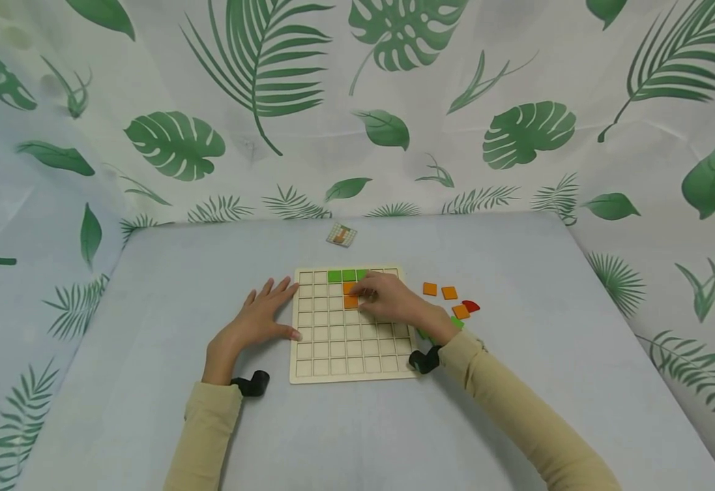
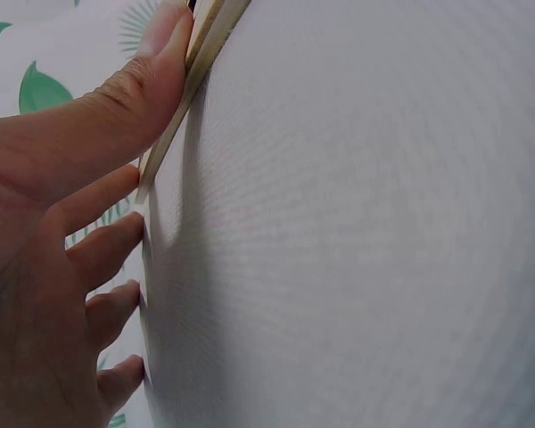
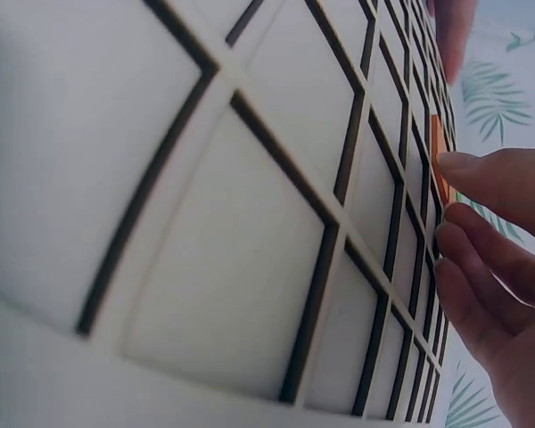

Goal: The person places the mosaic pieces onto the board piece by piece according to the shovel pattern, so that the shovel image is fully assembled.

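Here's the wooden grid board (image 1: 338, 349), flat in the middle of the table (image 1: 357, 436), roughly square so neither side reads as the long one; its sides run away from the person, its near edge slants only slightly. On it, a row of green tiles (image 1: 349, 275) stretches left to right near the far edge, and beneath the middle one two orange tiles (image 1: 350, 301) line up pointing straight back toward the person. The left hand (image 1: 259, 320) is spread and relaxed, thumb and fingertips against the board's left edge. The right hand (image 1: 388, 296) is bent in at the orange tiles, fingertips gathered; pinching or just pressing, I can't tell! Loose orange squares (image 1: 430, 289) and a red piece (image 1: 471, 306) lie right of the board. Beyond it sits a patterned card (image 1: 342, 234), turned at an angle, its print too small to read.
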`<move>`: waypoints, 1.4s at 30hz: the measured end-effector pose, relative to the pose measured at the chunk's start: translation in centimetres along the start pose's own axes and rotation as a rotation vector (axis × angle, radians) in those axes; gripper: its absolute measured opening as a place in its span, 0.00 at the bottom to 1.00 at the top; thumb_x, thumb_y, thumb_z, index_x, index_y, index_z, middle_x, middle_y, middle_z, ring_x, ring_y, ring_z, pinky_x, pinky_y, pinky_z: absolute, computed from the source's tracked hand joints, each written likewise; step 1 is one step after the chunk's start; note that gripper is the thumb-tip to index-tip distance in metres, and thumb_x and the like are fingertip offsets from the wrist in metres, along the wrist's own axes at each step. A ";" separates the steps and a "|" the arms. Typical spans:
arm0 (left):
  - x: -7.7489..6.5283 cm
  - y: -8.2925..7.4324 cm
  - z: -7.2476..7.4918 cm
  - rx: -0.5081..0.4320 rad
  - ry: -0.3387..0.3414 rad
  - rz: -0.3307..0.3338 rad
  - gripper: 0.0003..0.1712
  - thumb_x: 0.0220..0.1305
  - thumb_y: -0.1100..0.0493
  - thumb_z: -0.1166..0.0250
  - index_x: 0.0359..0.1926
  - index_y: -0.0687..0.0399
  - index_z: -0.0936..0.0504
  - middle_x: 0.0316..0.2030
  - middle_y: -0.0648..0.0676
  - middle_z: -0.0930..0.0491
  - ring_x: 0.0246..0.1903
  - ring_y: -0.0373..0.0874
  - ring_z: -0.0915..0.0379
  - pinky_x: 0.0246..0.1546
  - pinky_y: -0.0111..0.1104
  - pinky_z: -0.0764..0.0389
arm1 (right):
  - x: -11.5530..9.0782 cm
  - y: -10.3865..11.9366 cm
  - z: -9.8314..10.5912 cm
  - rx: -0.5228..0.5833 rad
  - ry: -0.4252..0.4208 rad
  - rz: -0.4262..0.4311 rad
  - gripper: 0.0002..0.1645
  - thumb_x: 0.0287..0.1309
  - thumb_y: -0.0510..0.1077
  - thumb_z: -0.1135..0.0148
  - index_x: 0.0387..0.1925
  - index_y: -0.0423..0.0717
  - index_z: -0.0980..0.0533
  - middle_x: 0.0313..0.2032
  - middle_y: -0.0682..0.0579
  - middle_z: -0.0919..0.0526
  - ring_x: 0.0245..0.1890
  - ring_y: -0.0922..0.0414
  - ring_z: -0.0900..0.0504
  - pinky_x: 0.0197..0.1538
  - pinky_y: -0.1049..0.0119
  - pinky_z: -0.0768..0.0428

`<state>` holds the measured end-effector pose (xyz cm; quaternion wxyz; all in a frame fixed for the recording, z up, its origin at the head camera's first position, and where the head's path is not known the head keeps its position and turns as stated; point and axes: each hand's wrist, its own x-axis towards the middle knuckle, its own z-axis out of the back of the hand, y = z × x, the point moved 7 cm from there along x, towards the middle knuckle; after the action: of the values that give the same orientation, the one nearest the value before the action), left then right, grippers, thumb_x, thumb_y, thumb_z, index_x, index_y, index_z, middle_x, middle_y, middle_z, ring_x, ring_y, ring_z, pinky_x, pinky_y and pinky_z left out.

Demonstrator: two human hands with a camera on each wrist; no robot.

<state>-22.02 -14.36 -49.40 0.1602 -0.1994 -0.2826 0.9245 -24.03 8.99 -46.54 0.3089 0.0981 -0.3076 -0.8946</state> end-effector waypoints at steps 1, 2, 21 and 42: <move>0.0 0.0 0.0 0.001 0.000 0.000 0.61 0.55 0.46 0.22 0.82 0.54 0.47 0.82 0.61 0.55 0.81 0.65 0.70 0.78 0.63 0.68 | -0.1 0.0 0.1 -0.001 -0.005 0.001 0.16 0.61 0.36 0.29 0.51 0.41 0.15 0.44 0.47 0.14 0.42 0.52 0.16 0.46 0.63 0.15; 0.0 0.0 0.0 0.001 0.001 0.001 0.61 0.55 0.47 0.22 0.82 0.54 0.47 0.82 0.61 0.55 0.81 0.65 0.70 0.78 0.63 0.68 | -0.1 -0.1 0.2 -0.003 -0.008 0.000 0.16 0.61 0.36 0.29 0.51 0.41 0.15 0.45 0.48 0.14 0.43 0.52 0.15 0.47 0.63 0.15; -0.1 -0.1 0.0 -0.005 -0.010 0.011 0.61 0.54 0.46 0.21 0.82 0.54 0.46 0.82 0.60 0.55 0.81 0.64 0.70 0.79 0.62 0.69 | -2.1 -2.0 1.5 0.027 -0.092 -0.029 0.14 0.62 0.38 0.29 0.50 0.40 0.15 0.45 0.49 0.11 0.43 0.53 0.15 0.49 0.58 0.14; -0.2 -0.2 0.1 -0.020 0.000 0.008 0.61 0.55 0.46 0.22 0.82 0.55 0.46 0.82 0.61 0.55 0.81 0.65 0.70 0.78 0.63 0.68 | -4.8 -4.5 4.2 0.014 -0.146 -0.139 0.14 0.65 0.35 0.34 0.52 0.37 0.17 0.45 0.45 0.13 0.36 0.55 0.21 0.40 0.63 0.19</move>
<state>-21.82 -14.34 -49.17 0.1544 -0.2023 -0.2910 0.9223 -23.96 16.80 -46.05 0.2223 0.0556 -0.3279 -0.9165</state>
